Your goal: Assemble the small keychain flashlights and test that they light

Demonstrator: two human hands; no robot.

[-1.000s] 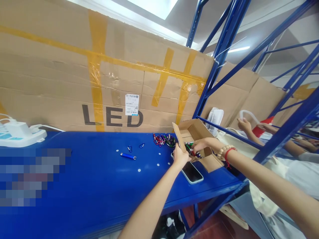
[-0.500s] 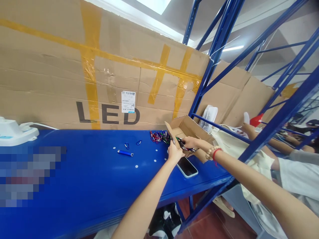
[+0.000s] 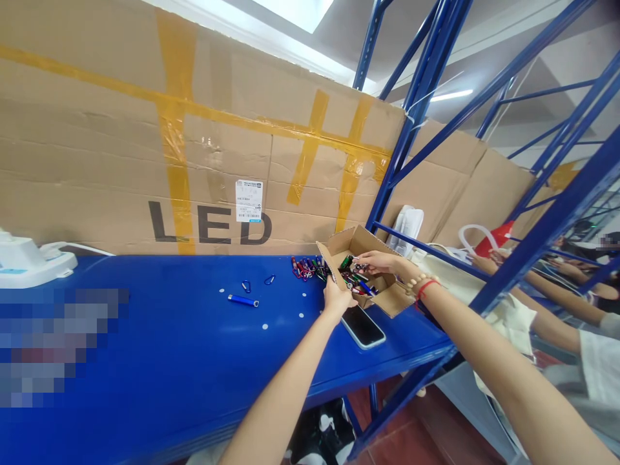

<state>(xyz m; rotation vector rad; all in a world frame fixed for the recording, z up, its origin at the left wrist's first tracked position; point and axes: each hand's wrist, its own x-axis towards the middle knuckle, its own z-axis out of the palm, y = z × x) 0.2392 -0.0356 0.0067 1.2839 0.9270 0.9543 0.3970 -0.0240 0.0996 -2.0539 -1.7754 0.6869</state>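
A small open cardboard box [image 3: 382, 298] sits at the right end of the blue shelf top [image 3: 194, 361] and holds several small coloured keychain flashlights [image 3: 356, 282]. My left hand [image 3: 336, 298] grips the box's near left flap. My right hand [image 3: 376, 261], with a bead bracelet and a red cord at the wrist, reaches into the box, its fingers pinched on a small item. A pile of coloured flashlights [image 3: 306, 266] lies just left of the box.
A phone [image 3: 363, 327] lies screen-up in front of the box. One blue flashlight [image 3: 243, 300], two carabiner clips [image 3: 256, 282] and small white discs lie mid-shelf. A big "LED" carton [image 3: 203, 148] stands behind. White power strip [image 3: 33, 258] far left. Another person's arms [image 3: 552, 297] at right.
My right hand has moved back down into the box from just above it. The left hand stays on the flap. The view shifted slightly.
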